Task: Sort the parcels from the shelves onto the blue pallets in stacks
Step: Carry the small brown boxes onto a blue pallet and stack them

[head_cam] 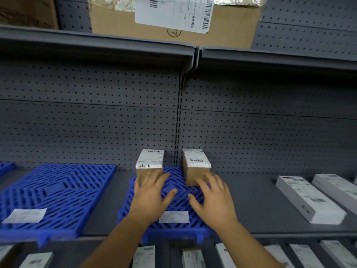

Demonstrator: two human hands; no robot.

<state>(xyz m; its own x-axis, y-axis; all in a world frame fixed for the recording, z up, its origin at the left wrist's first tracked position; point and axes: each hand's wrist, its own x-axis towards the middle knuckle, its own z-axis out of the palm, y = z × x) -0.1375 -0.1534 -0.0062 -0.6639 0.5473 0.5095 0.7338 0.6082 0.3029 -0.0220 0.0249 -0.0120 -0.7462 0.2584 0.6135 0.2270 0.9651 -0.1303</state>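
We have one view only, from the camera worn on the head, so nothing is shared with a second view. It faces forward, straight at the grey pegboard back panel [96, 122] of a shelving unit, and tilts slightly down onto the middle shelf [251, 200]. We stand close: both forearms enter from the near bottom edge and the hands reach only partway across the blue pallet [179, 194] at centre. The wide lens bends the upper shelf lip [96, 49] into a curve and takes in a cardboard box [173, 20] overhead and the lower shelf's parcels [193, 258] at the near edge.
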